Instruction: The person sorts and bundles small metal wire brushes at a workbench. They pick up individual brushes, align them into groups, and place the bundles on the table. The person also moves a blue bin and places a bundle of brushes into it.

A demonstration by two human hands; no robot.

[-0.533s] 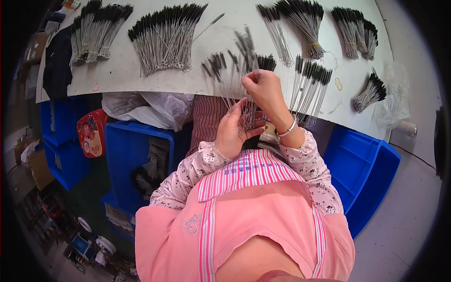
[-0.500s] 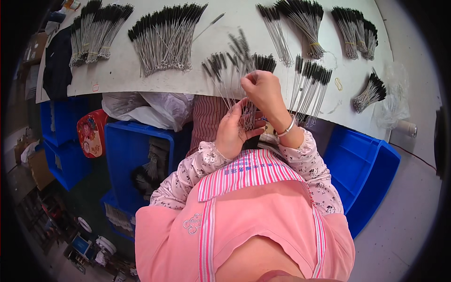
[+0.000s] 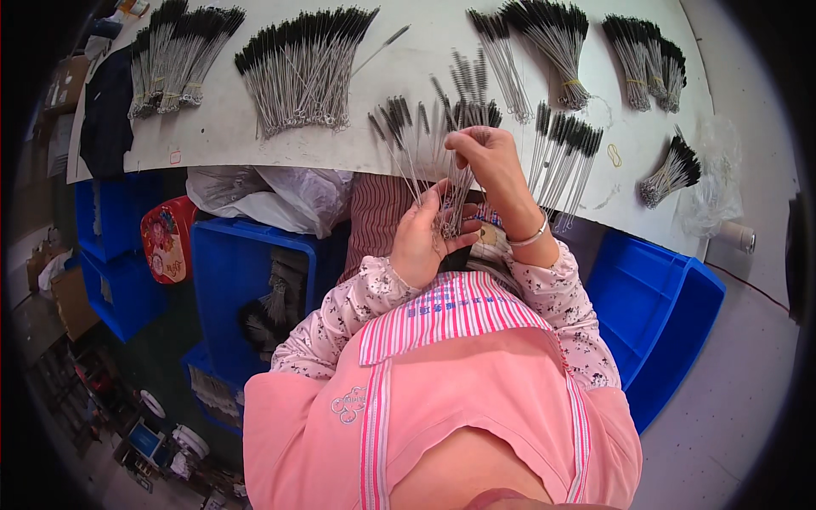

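My left hand (image 3: 416, 242) is closed around the looped ends of several thin wire brushes (image 3: 409, 157), whose black bristle tips fan out away from me over the table's near edge. My right hand (image 3: 491, 161) is pinched on the wire stems just above it, with a bracelet on that wrist. Blurred bristle tips (image 3: 467, 78) stick up beyond my right fingers. Exactly which stems each hand holds is partly hidden by the fingers. Close to the right hand lies a loose row of similar brushes (image 3: 568, 153), loops toward me.
On the white table (image 3: 204, 140) are a large brush pile (image 3: 302, 72), banded bundles (image 3: 180, 59) at far left, more bundles (image 3: 552, 42) at the far right and a small bundle (image 3: 671, 172). Blue bins (image 3: 654, 297) stand below, beside a red container (image 3: 167, 242) and plastic bags (image 3: 280, 191).
My right hand has shifted slightly to the right, and the blurred brush tips beyond it have swung rightward. My left hand stays nearly in place, still holding the brushes.
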